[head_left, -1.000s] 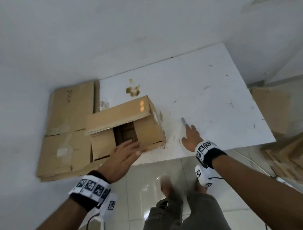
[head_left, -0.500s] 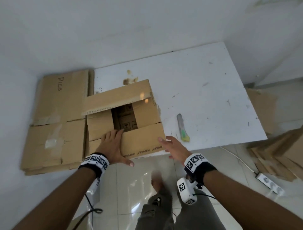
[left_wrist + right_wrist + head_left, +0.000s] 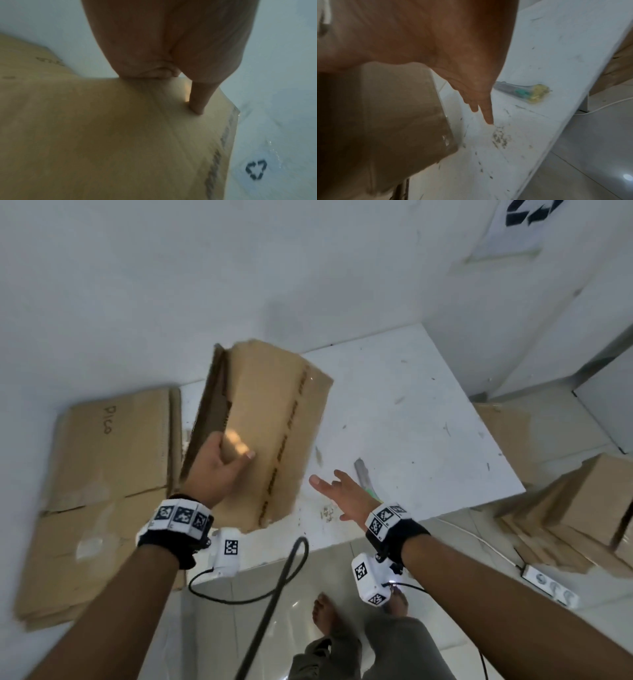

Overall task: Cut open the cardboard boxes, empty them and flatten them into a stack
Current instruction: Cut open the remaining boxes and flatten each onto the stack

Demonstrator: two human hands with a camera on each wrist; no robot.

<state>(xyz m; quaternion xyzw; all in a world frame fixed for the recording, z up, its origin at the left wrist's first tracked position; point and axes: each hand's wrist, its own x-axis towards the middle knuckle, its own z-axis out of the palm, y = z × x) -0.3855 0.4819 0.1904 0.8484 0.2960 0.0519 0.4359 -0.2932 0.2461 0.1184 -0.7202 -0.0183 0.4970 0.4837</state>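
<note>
- The left hand point(image 3: 219, 470) is gripping the left edge of a cardboard box point(image 3: 270, 433), thumb pressed on its outer face and the other fingers tucked behind the edge, out of sight.
- The box is hanging tilted above the left part of the white table point(image 3: 411, 412), its printed side facing the person and its lower corner reaching past the table's near edge.
- The right hand point(image 3: 346, 494) is hovering just right of the box with fingers spread and holding nothing, apart from the cardboard.
- A cutter point(image 3: 522, 92) with a yellow end is lying on the table just beyond the right hand.
- A stack of flattened cardboard point(image 3: 102, 481) is lying at the table's left end, beside the raised box.
- More boxes point(image 3: 582, 508) are sitting on the floor to the right, near a white power strip point(image 3: 548, 585).
</note>
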